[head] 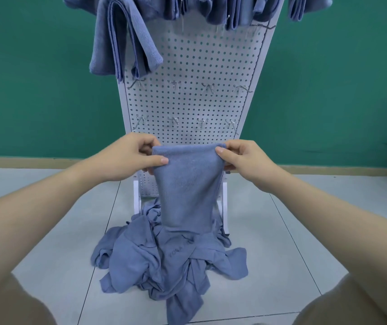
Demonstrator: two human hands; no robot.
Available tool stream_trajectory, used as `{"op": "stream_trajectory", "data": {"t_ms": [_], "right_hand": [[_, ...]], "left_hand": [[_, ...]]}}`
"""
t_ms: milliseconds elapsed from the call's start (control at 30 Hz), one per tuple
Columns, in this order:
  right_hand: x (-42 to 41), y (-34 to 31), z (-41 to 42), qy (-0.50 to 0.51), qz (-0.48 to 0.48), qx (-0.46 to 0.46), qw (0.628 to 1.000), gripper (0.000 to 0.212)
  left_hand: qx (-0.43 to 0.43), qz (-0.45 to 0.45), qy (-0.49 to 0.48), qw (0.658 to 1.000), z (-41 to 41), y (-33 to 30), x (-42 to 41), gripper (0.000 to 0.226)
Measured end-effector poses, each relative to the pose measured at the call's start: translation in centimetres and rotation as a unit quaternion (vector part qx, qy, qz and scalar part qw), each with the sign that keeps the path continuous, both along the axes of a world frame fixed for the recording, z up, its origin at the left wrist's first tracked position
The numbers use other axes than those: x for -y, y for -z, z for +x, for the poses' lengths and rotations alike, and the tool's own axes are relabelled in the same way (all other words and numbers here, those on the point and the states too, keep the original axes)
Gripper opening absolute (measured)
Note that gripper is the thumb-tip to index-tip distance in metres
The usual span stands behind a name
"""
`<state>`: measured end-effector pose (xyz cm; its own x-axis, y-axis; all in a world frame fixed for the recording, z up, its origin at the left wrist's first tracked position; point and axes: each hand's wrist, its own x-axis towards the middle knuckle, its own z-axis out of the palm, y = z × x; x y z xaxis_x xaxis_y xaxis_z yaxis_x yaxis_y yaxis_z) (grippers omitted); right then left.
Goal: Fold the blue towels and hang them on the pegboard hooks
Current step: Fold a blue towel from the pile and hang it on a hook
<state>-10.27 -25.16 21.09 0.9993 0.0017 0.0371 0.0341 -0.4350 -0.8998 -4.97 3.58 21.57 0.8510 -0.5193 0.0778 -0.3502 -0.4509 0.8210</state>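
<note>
Left hand [129, 158] and right hand [244, 160] are both pinching a folded blue towel [187, 184] before the pegboard [192, 66]; the towel pile [164, 259] below is reading "YOGA".

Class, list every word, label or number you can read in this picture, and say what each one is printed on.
"YOGA" – faint, tone-on-tone lettering on a towel in the pile of blue towels on the floor.
More letters follow it on that towel, but folds hide them: unreadable.
No other text shows on the pegboard or the hanging towels.

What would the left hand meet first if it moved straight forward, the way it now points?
Probably the white perforated metal pegboard, near its lowest row of wire hooks. The left hand pinches the folded blue towel just in front of it; the depth between them is unclear.
</note>
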Motion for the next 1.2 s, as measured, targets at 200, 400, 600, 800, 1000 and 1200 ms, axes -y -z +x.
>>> {"op": "stream_trajectory", "data": {"t_ms": [200,400,600,800,1000,1200], "right_hand": [[-1.1,-0.5,0.4,0.029,0.068,0.010,0.997,0.021],[-3.9,-1.4,-0.1,0.072,0.050,0.077,0.993,0.025],[-5.8,-2.1,-0.8,0.104,0.078,0.147,0.981,0.037],[-6.0,-2.8,-1.4,0.057,0.214,0.023,0.975,0.048],[-6.0,-3.0,-1.4,0.055,0.282,0.011,0.958,0.055],[-5.3,-3.3,-1.4,0.070,0.258,0.053,0.962,0.049]], "left_hand": [[0.050,-0.006,-0.038,0.998,-0.6,-0.4,0.5,0.020],[-0.012,-0.156,-0.117,0.981,-1.4,-0.2,2.2,0.028],[-0.049,-0.289,-0.175,0.940,-1.6,-0.7,3.0,0.042],[-0.021,-0.324,-0.202,0.924,-2.1,-0.9,3.3,0.025],[-0.079,-0.361,-0.216,0.904,-3.5,-0.1,4.7,0.026],[-0.152,-0.314,-0.186,0.918,-5.8,1.9,7.7,0.015]]}}
